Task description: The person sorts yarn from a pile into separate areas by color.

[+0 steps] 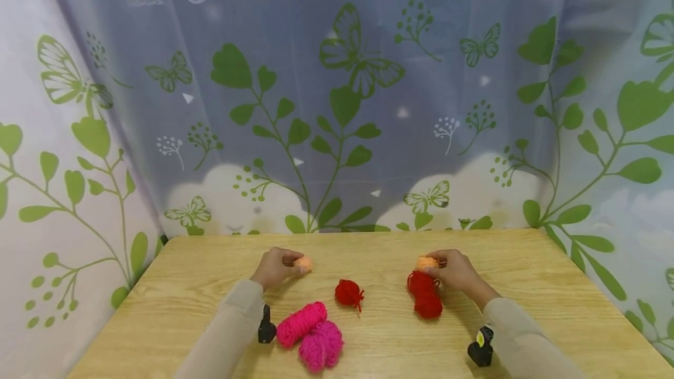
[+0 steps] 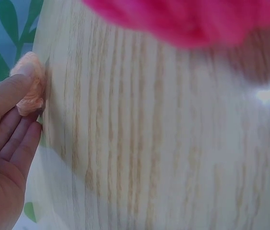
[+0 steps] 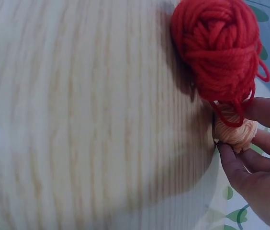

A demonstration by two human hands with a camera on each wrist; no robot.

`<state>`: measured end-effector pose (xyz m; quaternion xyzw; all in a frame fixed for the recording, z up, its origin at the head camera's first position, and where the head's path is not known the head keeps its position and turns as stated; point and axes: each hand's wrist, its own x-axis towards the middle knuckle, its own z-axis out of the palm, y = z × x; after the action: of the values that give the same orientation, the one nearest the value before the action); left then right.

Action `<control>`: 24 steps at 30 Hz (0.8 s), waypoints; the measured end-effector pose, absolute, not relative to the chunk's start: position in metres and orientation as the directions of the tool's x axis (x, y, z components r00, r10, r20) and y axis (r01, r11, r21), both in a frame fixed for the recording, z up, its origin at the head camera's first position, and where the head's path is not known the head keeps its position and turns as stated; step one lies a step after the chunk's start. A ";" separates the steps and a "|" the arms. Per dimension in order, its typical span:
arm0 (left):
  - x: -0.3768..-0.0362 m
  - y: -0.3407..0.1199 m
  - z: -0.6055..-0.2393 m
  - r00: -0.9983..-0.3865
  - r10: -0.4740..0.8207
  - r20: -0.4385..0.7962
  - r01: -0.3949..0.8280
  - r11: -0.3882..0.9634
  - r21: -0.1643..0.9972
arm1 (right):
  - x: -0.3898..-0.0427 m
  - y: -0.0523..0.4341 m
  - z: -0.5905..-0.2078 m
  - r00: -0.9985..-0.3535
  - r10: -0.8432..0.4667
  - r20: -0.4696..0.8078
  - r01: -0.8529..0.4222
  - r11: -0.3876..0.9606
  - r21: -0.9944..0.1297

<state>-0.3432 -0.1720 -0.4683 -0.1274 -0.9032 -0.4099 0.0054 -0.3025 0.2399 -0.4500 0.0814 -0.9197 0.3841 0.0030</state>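
My left hand (image 1: 276,268) pinches a small peach ball of yarn (image 1: 303,264) between thumb and fingers at the back left of the table. In the left wrist view the thumb lies across this peach yarn (image 2: 31,91). Toward the back right, my right hand (image 1: 454,272) grips another peach yarn ball (image 1: 427,262). Right in front of it lies a red yarn bundle (image 1: 425,297), its loose loops hanging over the peach yarn (image 3: 238,132) in the right wrist view.
A smaller red yarn ball (image 1: 348,293) with a loose tail lies mid-table. Nearer the front left, two pink yarn skeins (image 1: 302,324) (image 1: 321,346) touch each other. The wooden table (image 1: 389,344) ends at a patterned curtain (image 1: 295,151) behind.
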 end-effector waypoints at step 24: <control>-0.342 -0.171 -0.469 -0.973 0.207 0.102 0.211 0.617 0.758 | -0.300 0.192 -0.408 -0.970 -0.135 0.201 -0.236 0.705 -0.669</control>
<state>-0.3420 -0.1712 -0.4686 -0.1162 -0.8991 -0.4221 0.0024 -0.2998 0.1917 -0.4078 0.1006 -0.9207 0.3708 0.0684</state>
